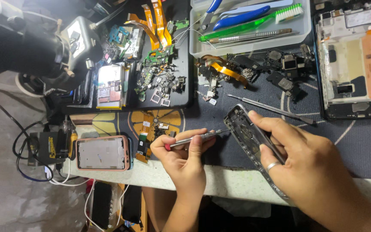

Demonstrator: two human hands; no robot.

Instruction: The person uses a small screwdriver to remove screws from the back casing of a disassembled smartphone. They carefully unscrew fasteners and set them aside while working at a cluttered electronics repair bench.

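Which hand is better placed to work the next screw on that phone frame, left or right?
Left, probably. The left hand holds the screwdriver with its tip at the edge of the phone frame. The right hand has its grip on the frame, holding it tilted above the mat.

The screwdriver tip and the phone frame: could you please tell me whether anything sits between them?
Nothing visible does. The left hand holds the screwdriver with its tip right at the edge of the phone frame, which the right hand tilts up.

You see a grey metal phone frame (247,131), a pink-edged phone frame (103,153), orange flex ribbons (153,23) and a green-handled brush (254,23).
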